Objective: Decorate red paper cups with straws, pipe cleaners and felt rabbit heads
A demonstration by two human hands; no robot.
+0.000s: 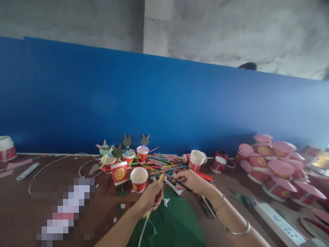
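Observation:
My left hand [152, 198] is closed round a thin tool with a yellow tip and a white cord that trails down toward me. My right hand [191, 180] is pinched on a thin dark stick-like thing I cannot make out, just right of the left hand. Both hands hover over green felt [174, 224] on the brown table. Right in front of them lies a pile of coloured straws [160, 163] and red paper cups [139, 179], some with green paper ears on straws.
A blue partition [164, 103] backs the table. Stacked red cups with pink lids [279, 171] crowd the right side. A white power strip [279, 224] lies at lower right, a white bowl [6, 148] at far left, and white cable [59, 161] loops across the table.

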